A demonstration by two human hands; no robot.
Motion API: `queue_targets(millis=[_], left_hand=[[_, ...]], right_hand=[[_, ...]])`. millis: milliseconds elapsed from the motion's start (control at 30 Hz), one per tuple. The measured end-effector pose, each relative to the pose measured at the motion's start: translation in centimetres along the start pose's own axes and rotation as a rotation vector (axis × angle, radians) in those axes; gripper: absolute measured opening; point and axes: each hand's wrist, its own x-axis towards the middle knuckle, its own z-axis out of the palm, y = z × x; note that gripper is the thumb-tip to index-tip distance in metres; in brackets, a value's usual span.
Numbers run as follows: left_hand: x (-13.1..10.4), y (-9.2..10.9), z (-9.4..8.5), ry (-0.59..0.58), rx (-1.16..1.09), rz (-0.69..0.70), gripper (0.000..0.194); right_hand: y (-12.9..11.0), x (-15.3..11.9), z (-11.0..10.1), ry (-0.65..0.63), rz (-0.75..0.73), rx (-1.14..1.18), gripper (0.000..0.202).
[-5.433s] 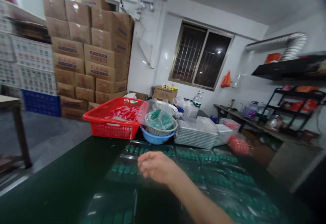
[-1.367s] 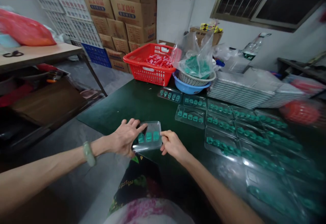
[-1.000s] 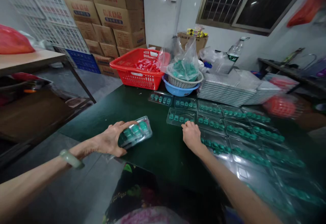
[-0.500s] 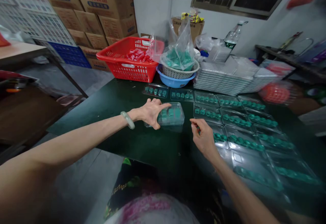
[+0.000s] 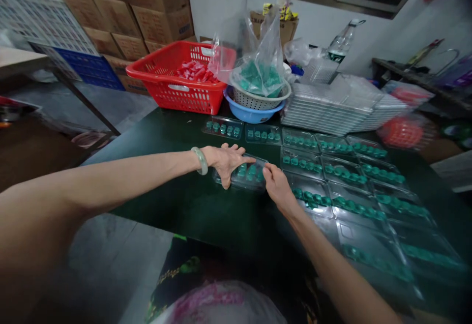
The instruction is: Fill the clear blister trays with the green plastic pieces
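Note:
A clear plastic tray (image 5: pixel 250 177) with green pieces in it lies on the dark green table in front of me. My left hand (image 5: pixel 229 161), with a pale bangle at the wrist, spreads across its left part, thumb at the near edge and fingers over the far edge. Its index finger stretches along the top. At the tray's right end, my right hand (image 5: pixel 277 182) is closed in a pinch on the corner. The left end of the tray is partly covered by my left hand.
Rows of clear trays with green pieces (image 5: pixel 302 163) cover the table's right side. Behind stand a red basket (image 5: pixel 184 90) of pink-red pieces, a blue basin (image 5: pixel 254 112) under a grey colander with a bag of green pieces, and stacked clear trays (image 5: pixel 324 110).
My right hand has moved left from beside the tray to its right corner and pinches it. My left hand stays spread over the tray, which now sits slightly turned.

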Motion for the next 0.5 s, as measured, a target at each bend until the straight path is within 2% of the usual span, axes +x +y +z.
queue_targets(millis=[133,233,367,500], left_hand=[[0.4,-0.4,0.0,0.012,-0.016,0.055,0.116],[-0.6,0.7,0.6,0.062,-0.011,0.024,0.111],[-3.6,2.4,1.9,0.156,-0.04,-0.051,0.105],[-7.7,1.5,3.4,0.219,-0.083,-0.159,0.097]], right_hand=[[0.1,-1.3,1.0,0.072,-0.039,-0.059,0.047],[0.1,-2.6,1.1,0.042,-0.057,-0.068,0.05],[-0.8,-4.5,1.4,-0.002,-0.068,-0.079,0.053],[-2.8,-4.4,4.3,-0.04,-0.124,-0.007,0.052]])
